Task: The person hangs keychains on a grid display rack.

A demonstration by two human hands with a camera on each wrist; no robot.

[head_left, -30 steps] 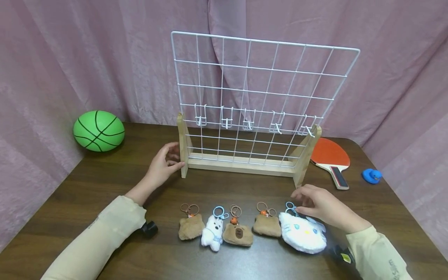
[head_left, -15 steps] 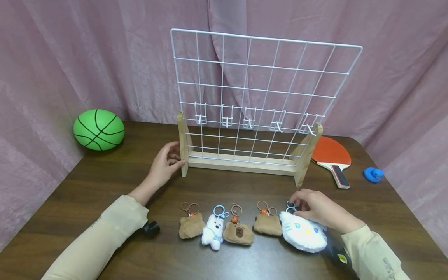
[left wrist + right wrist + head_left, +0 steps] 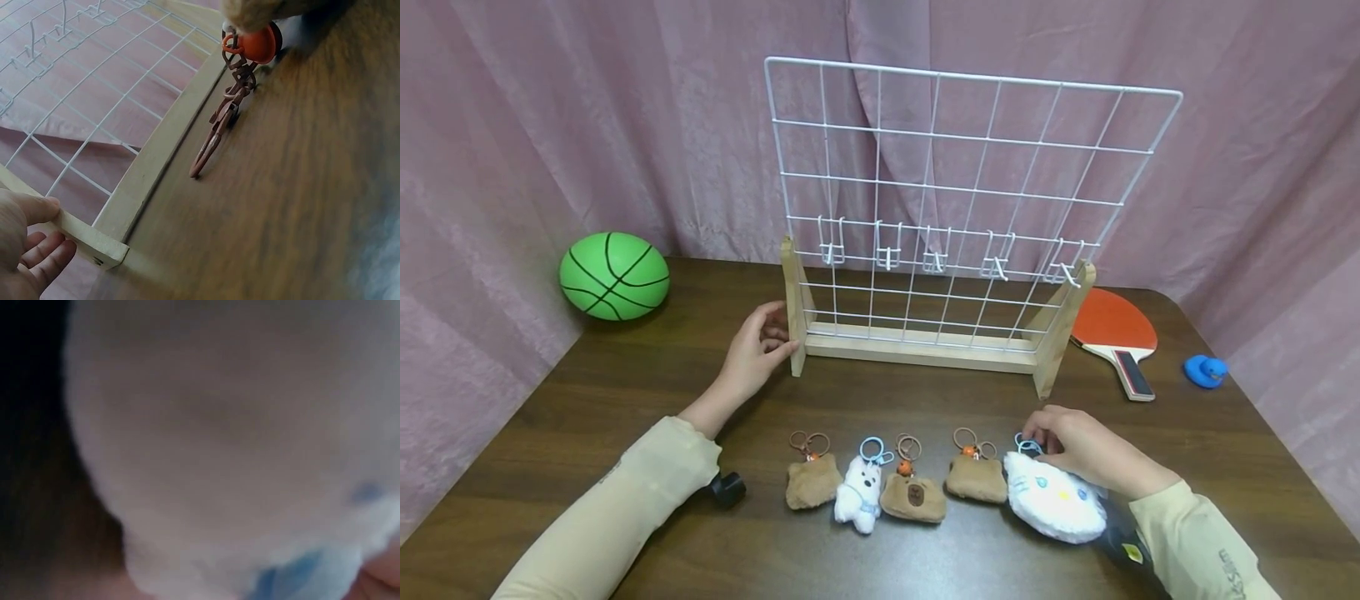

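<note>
My left hand (image 3: 751, 354) grips the left wooden side post (image 3: 795, 317) of a white wire grid rack (image 3: 917, 350), thumb in front and fingers behind. The left wrist view shows the thumb and fingers at that post (image 3: 94, 240). At the lower right, my right hand (image 3: 1078, 446) pinches the blue key ring end of a white cat plush keychain (image 3: 1052, 504); its fingertips are partly hidden. The plush (image 3: 231, 437) fills most of the right wrist view, blurred. Left of it lie a white bear keychain (image 3: 858, 493) and brown plush keychains (image 3: 913, 500) with orange beads.
Several white hooks (image 3: 887, 257) hang in a row on the grid. A green ball (image 3: 614, 276) sits at the back left. Right of the rack are a red table tennis paddle (image 3: 1116, 321) and a blue rubber duck (image 3: 1206, 372). Pink curtains surround the wooden table.
My right hand has lowered a little and closed its fingers on the cat keychain's blue ring. The cat plush has shifted slightly. My left hand keeps its place on the post.
</note>
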